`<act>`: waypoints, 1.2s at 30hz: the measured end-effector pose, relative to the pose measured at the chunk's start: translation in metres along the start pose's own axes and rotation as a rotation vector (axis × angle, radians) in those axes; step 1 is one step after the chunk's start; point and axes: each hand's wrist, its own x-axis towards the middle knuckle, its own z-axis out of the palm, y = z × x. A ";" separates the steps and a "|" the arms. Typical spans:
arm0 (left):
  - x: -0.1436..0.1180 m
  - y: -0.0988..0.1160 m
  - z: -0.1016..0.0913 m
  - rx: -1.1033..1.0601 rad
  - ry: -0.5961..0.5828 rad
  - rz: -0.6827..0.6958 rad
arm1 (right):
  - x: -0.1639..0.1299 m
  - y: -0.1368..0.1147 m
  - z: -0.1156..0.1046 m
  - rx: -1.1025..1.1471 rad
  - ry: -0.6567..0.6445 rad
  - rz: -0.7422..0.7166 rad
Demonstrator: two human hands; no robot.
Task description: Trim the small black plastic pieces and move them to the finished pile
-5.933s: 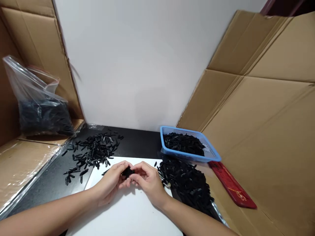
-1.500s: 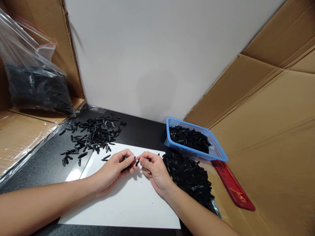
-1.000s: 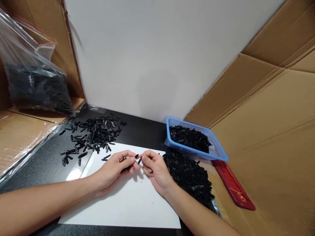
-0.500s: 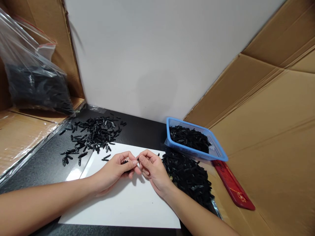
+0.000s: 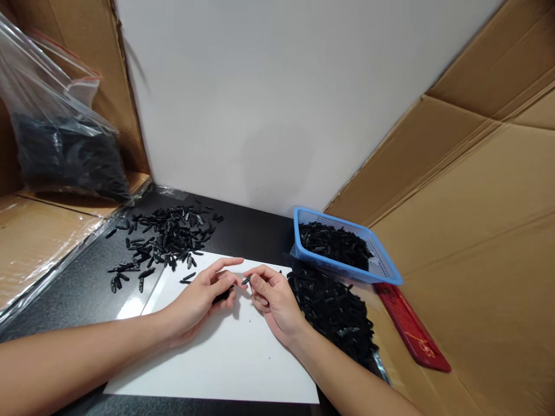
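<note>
pinched between thumb and forefinger, the right hand (image 5: 273, 297) has one small black piece (image 5: 245, 281) by its end, tip poking out toward the left hand (image 5: 203, 294). i read that as a narrow, light hold on a very small part. left hand sits just beside it, forefinger stretched out, the other fingers curled over something dark underneath, a few more black pieces i think, though i can't tell how many.

both hands rest on the white sheet (image 5: 225, 364). just to the right of the grip, a big heap of black parts (image 5: 333, 315); beyond that the blue basket (image 5: 381, 267), also loaded. off to the left and farther back, a loose scatter of parts (image 5: 165, 237) on the black tabletop (image 5: 78, 300), and a clear bag (image 5: 56, 138) of the same stuff up on the cardboard.

risk as i see it: that fingertip pinch slips and the piece drops. if it rolls right, it vanishes into the heap, black on black. left hand's curled fingers could also spill their pieces if they loosen, mixing handled pieces with unhandled ones.
</note>
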 end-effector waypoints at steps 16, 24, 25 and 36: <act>0.001 -0.002 0.000 0.119 -0.031 0.047 | -0.001 0.000 0.001 -0.043 0.011 -0.003; 0.000 -0.003 -0.004 0.036 -0.053 0.033 | -0.004 -0.001 0.003 -0.016 -0.020 0.011; 0.000 -0.003 -0.005 0.029 -0.053 0.024 | -0.004 0.000 0.003 -0.039 -0.023 0.008; -0.001 -0.003 0.001 0.080 -0.098 0.028 | -0.002 0.006 0.007 -0.158 0.067 -0.048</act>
